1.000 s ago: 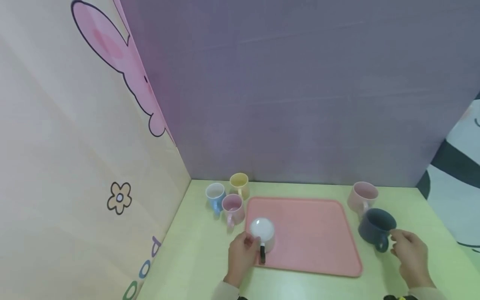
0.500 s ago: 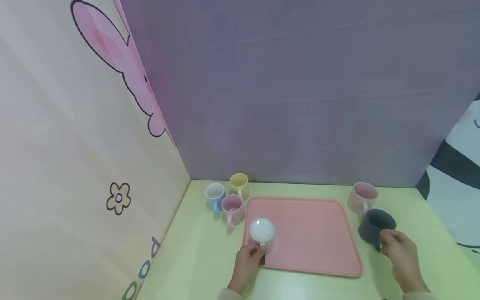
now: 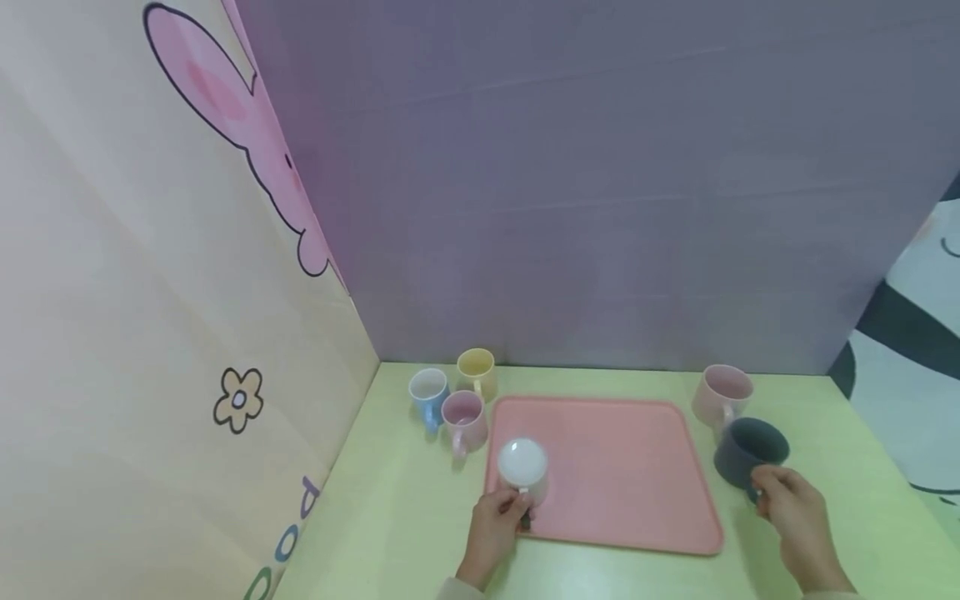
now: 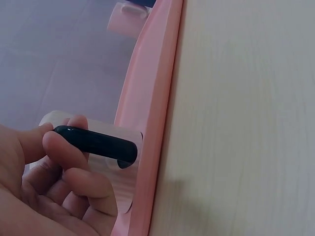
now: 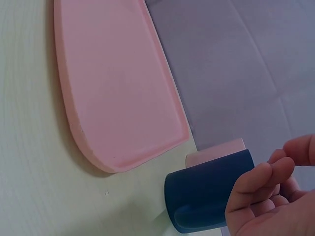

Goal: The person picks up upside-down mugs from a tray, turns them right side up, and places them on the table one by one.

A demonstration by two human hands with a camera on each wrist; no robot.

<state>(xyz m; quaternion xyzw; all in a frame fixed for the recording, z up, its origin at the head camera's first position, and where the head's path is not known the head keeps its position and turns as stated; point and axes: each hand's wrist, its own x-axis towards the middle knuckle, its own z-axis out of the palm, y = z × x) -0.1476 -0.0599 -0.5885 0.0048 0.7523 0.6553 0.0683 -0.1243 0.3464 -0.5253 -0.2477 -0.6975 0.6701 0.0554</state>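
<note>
A white mug (image 3: 523,464) with a dark handle (image 4: 101,143) stands upright on the pink tray (image 3: 622,471), by its left side. My left hand (image 3: 493,529) pinches the top of that handle between thumb and fingers. Right of the tray is a dark blue mug (image 3: 738,454), upright on the table. The fingers of my right hand (image 3: 798,517) are curled at its handle and pinch it near the rim; in the right wrist view they partly cover the handle of the blue mug (image 5: 206,191).
Left of the tray stand a light blue mug (image 3: 427,396), a yellow mug (image 3: 480,372) and a small pink mug (image 3: 465,421). Behind the dark blue mug is a larger pink mug (image 3: 720,398). A grey wall (image 3: 600,208) rises at the table's back edge.
My left hand has moved down and right from beside the white mug onto its handle. My right hand has shifted left to the blue mug's handle. Both mugs stay in place.
</note>
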